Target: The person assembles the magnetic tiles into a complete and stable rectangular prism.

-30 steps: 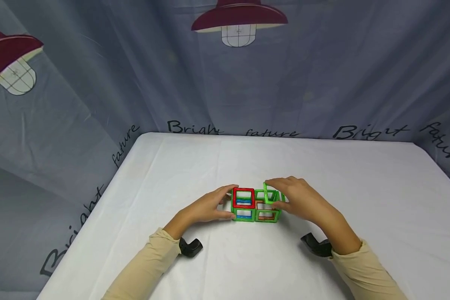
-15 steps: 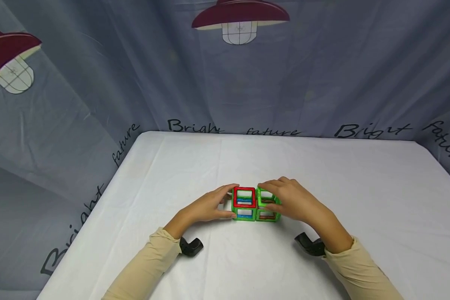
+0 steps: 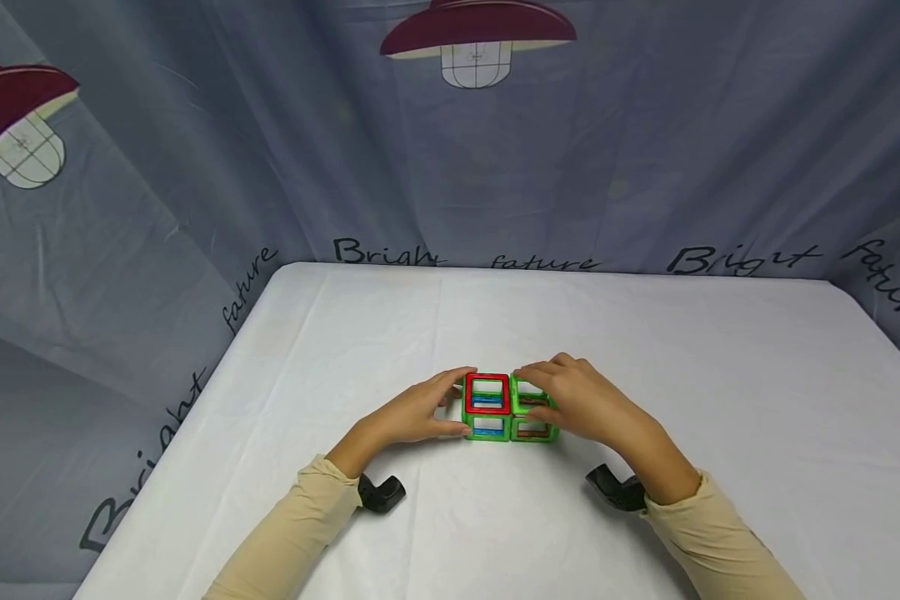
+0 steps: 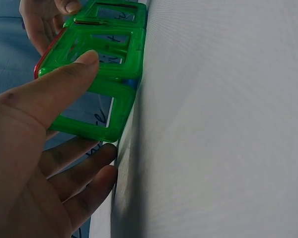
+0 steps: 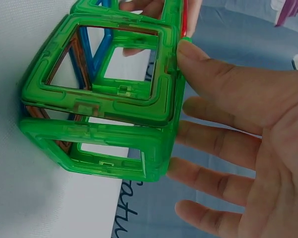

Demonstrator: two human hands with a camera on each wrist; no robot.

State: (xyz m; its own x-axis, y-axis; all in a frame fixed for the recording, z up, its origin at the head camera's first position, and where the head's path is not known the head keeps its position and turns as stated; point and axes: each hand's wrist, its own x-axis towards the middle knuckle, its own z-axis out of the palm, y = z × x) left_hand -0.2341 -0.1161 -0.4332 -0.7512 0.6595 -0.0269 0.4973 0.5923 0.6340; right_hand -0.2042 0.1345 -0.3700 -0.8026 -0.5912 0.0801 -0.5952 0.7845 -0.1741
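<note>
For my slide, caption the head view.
Both hands, left and right, steady two joined cubes of green and red magnetic frame tiles on a white table.

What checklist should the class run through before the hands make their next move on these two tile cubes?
1. Left hand steadies the red-topped cube, fingers straight against its side: ok.
2. Right hand lies over the green cube, fingers straight: ok.
3. Green top tile lies flat, closing the cube: ok.
4. The two cubes sit side by side, touching: ok.
5. Both cubes rest flat on the white table: ok.
6. Far-side tiles fully seated: cannot tell, hidden.
</note>
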